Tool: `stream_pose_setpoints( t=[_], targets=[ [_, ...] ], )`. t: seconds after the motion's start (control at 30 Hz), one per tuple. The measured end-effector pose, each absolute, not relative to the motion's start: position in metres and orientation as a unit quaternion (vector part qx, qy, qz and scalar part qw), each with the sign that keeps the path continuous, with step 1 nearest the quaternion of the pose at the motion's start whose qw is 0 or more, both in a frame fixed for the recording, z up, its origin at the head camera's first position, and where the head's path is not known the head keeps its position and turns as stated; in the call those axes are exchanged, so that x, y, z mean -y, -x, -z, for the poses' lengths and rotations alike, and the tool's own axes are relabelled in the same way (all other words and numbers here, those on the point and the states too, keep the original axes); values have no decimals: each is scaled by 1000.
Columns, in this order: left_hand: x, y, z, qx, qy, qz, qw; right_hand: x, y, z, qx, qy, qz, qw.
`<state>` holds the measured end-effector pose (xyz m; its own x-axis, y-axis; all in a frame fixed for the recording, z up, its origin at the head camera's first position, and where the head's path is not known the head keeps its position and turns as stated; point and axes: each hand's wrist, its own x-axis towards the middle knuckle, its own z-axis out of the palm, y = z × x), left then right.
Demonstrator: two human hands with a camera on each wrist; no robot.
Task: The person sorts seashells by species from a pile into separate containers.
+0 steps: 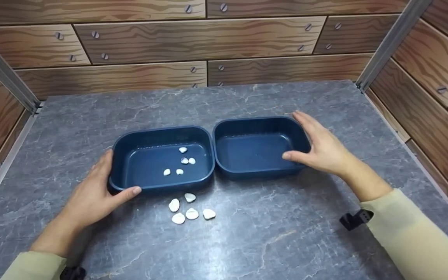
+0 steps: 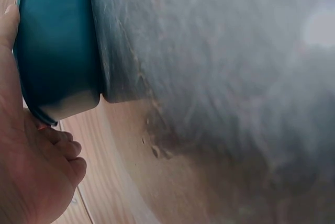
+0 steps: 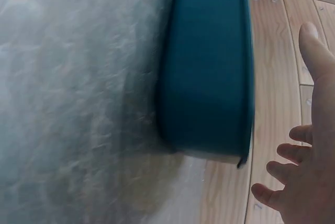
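Observation:
Two dark blue plastic boxes stand side by side, their short ends meeting. My left hand [image 1: 93, 194] holds the left box [image 1: 161, 186] at its left end, thumb at the front rim and fingers along the end wall. Several small white seashells [image 1: 179, 172] lie on that box's floor, towards its right half. The right box [image 1: 261, 171] holds nothing visible. Around its right end is my right hand [image 1: 323, 149], fingers spread; in the right wrist view the hand [image 3: 309, 166] appears apart from the box wall [image 3: 207, 72]. Several larger white seashells [image 1: 192, 213] lie in front of the left box.
The boxes stand on a grey marble-patterned table [image 1: 278, 241]. Behind it rises a wood-plank-patterned wall [image 1: 200, 41], with similar panels at both sides. Metal posts [image 1: 391, 42] stand at the back corners.

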<state>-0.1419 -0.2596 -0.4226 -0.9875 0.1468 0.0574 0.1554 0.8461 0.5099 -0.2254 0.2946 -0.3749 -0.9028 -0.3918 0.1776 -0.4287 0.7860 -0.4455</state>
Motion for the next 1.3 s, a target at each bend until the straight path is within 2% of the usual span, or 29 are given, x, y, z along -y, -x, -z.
stream_pose_setpoints(
  t=[0.67,1.3],
  targets=[
    [259,143,420,959,79,271,9,-313,225,400,957,-167,-231,-59],
    [259,143,421,959,79,270,14,-317,228,410,947,-190,-252,-63]
  ],
)
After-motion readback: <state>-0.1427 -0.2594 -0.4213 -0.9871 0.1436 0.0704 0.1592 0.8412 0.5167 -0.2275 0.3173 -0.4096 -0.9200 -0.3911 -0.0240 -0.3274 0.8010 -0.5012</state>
